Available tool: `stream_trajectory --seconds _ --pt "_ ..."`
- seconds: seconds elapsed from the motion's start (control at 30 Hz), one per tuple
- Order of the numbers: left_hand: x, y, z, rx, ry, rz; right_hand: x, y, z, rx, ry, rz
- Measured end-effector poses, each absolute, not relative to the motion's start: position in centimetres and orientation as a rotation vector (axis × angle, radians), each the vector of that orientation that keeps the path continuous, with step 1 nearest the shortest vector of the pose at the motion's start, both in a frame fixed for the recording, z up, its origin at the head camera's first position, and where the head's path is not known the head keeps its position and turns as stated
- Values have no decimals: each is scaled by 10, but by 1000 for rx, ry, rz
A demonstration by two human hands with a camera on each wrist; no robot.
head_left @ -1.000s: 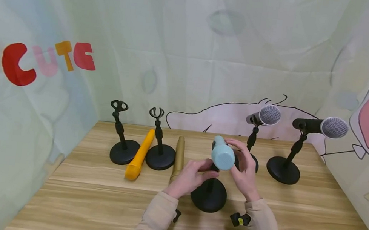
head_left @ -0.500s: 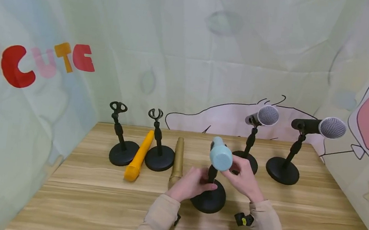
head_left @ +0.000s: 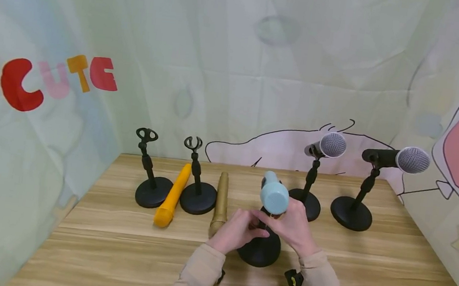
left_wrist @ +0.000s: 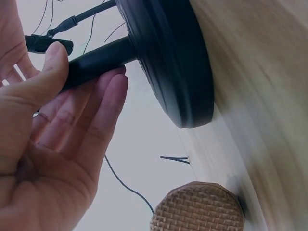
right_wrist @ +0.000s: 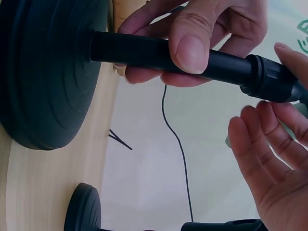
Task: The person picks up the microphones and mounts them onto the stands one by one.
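Observation:
A light blue microphone (head_left: 274, 199) sits in the clip of a black microphone stand, its head toward me. The stand's round base (head_left: 260, 252) is on the wooden table. My left hand (head_left: 237, 230) holds the pole (left_wrist: 103, 60), thumb on one side and fingers on the other, as the left wrist view shows. Just under the microphone, my right hand (head_left: 294, 227) has thumb and fingertips around the ribbed collar (right_wrist: 267, 79) at the pole's top. The clip itself is mostly hidden behind the microphone in the head view.
Left of the hands lie a gold microphone (head_left: 221, 199) and an orange microphone (head_left: 172, 198). Two stands with bare clips, a left one (head_left: 153, 193) and a nearer one (head_left: 198, 199), stand beside them. At right, two stands bear silver-headed microphones (head_left: 332, 145). A printed curtain (head_left: 238, 68) hangs behind.
My right hand has come down from beside the light blue microphone to the stand's collar, moving left toward the other hand. The left hand stays on the pole, slightly lower.

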State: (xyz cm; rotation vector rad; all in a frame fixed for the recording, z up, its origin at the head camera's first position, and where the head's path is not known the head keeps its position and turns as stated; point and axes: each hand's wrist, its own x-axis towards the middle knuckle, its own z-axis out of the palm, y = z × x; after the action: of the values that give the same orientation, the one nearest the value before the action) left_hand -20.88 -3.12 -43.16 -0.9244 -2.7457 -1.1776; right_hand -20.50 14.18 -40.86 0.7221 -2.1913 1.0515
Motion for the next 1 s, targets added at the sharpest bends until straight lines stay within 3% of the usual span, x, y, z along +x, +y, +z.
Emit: stream_trajectory --seconds 1.0 --pt "-208 -31 -433 -961 -2761 -1072 -199 140 -402 713 -2280 1012"
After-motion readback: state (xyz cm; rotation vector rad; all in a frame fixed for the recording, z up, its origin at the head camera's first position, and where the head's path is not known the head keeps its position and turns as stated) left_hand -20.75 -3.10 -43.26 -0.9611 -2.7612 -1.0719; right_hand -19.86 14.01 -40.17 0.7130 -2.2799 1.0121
